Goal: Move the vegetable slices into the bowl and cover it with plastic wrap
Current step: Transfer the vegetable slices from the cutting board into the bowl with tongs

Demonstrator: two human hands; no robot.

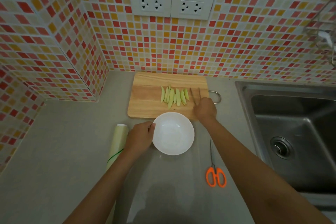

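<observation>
Several pale green vegetable slices (174,97) lie in a row on a wooden cutting board (145,100) against the tiled wall. An empty white bowl (173,133) stands on the counter just in front of the board. My left hand (141,137) grips the bowl's left rim. My right hand (205,109) rests on the board's right part and holds a pair of chopsticks (195,94), their tips pointing away, just right of the slices. A roll of plastic wrap (117,143) lies to the left of my left hand.
Orange-handled scissors (215,172) lie on the grey counter (63,151) to the right of the bowl. A steel sink (291,132) fills the right side. Wall sockets (171,4) sit above the board. The tiled wall juts out at the left.
</observation>
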